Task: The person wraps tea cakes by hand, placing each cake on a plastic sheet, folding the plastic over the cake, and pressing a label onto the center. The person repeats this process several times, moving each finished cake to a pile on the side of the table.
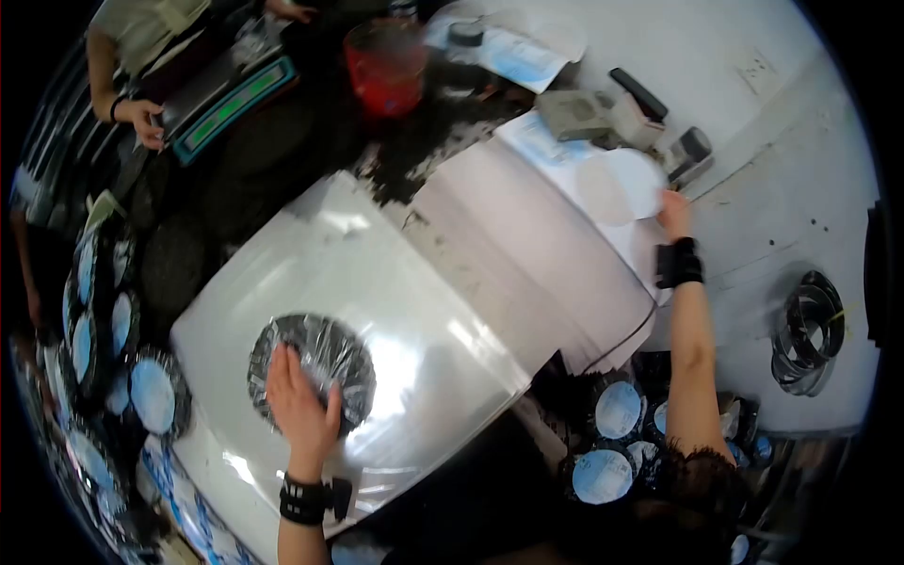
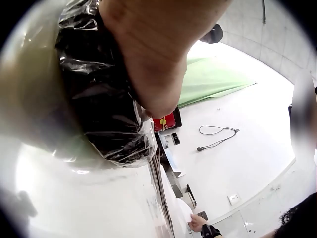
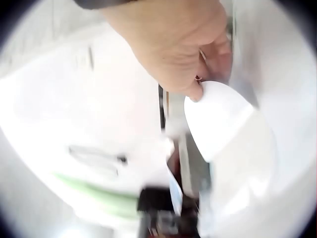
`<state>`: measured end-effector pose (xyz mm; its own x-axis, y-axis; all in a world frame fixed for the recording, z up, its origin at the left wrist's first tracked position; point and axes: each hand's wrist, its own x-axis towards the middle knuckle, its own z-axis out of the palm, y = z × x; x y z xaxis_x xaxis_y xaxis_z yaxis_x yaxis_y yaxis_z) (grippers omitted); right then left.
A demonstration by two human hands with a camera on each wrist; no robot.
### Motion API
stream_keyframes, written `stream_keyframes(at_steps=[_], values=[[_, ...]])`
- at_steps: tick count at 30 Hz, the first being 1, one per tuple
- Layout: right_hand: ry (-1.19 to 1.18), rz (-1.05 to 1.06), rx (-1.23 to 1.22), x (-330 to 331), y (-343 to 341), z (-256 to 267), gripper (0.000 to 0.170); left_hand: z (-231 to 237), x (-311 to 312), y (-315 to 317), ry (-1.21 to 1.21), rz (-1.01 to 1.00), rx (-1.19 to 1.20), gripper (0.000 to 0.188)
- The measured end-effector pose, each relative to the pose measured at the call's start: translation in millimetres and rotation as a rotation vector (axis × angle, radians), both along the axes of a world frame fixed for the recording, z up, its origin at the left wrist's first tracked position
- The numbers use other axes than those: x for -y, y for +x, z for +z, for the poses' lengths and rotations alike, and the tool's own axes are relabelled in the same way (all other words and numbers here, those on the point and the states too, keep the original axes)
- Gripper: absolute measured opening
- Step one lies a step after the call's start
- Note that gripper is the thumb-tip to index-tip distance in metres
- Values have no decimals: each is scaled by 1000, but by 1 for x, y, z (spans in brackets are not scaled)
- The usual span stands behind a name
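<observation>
My left hand [image 1: 303, 405] rests with straight fingers on a round dark bundle [image 1: 344, 363] wrapped in crinkled clear plastic. The bundle sits on a shiny plastic-covered board [image 1: 424, 311]. In the left wrist view the palm lies against the bundle's glossy dark side [image 2: 94, 89]. Off to the right, my right hand [image 1: 675, 215] pinches the edge of a round white paper [image 1: 636, 184] between thumb and fingers. In the right wrist view the round paper [image 3: 215, 114] hangs from the thumb and fingertips, above blurred pale sheets.
Several wrapped rounds with pale blue labels [image 1: 153, 394] lie at the left; more [image 1: 603, 476] are at the lower right. A red bucket [image 1: 386, 71] stands at the back. Another person's hand [image 1: 146, 122] is by a green-lit panel [image 1: 234, 108]. A roll of black tape [image 1: 812, 325] lies right.
</observation>
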<state>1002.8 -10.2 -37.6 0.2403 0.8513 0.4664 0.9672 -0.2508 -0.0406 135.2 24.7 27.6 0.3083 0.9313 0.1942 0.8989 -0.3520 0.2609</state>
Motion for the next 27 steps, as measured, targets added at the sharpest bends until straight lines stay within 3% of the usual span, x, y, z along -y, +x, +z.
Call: stream_keyframes(at_steps=[1, 2, 3, 5, 6, 9, 10, 11, 12, 13, 15, 16, 18, 19, 21, 22, 23, 24, 25, 26, 27], values=[[211, -16, 278, 49, 7, 4, 39, 2, 0, 0, -20, 12, 15, 83], [294, -109, -628, 50, -35, 41, 36, 4, 0, 0, -35, 28, 22, 84], [779, -304, -1416, 52, -80, 79, 36, 2, -1, -1, -24, 10, 44, 85], [704, -283, -1129, 10, -230, 94, 36, 7, -1, 1, -22, 9, 59, 86], [566, -141, -998, -13, -309, 87, 37, 7, 0, 2, -23, 21, 33, 83], [172, 755, -712, -54, -562, 62, 44, 0, -1, 0, 24, 8, 43, 78], [55, 995, -951, -60, -608, 40, 56, 1, -1, 1, 41, 29, 75, 73], [-83, 1096, -628, -58, -646, 63, 66, -16, -1, -11, 91, -93, -16, 75], [-131, 1193, -644, -54, -671, 62, 72, -27, 7, -15, -16, -65, 217, 75], [-213, 1182, -665, -44, -682, 60, 73, -34, 13, -15, -124, -44, 450, 76], [-293, 1091, -643, -33, -670, 77, 72, -44, 12, -18, -122, -88, 566, 77], [-376, 1100, -844, -50, -672, 83, 71, -30, 6, -10, -94, -111, 555, 67], [-562, 1023, -1301, -72, -679, 90, 70, 12, 1, 1, -359, -24, 396, 58], [-542, 1023, -1483, -83, -692, 72, 67, 25, -3, 1, -480, 13, 303, 53], [-469, 1051, -1833, -108, -728, 26, 61, 5, -2, -12, -354, -62, 457, 55], [-463, 844, -2094, -104, -736, 55, 60, -2, -2, -22, -230, -109, 503, 58], [-496, 941, -1816, -105, -738, 56, 63, -6, -4, -27, -100, -151, 558, 60], [-517, 1013, -1535, -105, -737, 54, 66, 0, -8, -27, -406, 63, 1028, 68], [-538, 1047, -1270, -96, -736, 48, 69, -5, -3, -29, -315, 75, 1238, 68], [-243, 1312, -849, -89, -739, 37, 76, -14, 2, -37, -220, 89, 1439, 68], [-262, 1317, -666, -84, -744, 42, 76, -19, 5, -44, -115, 103, 1635, 70]])
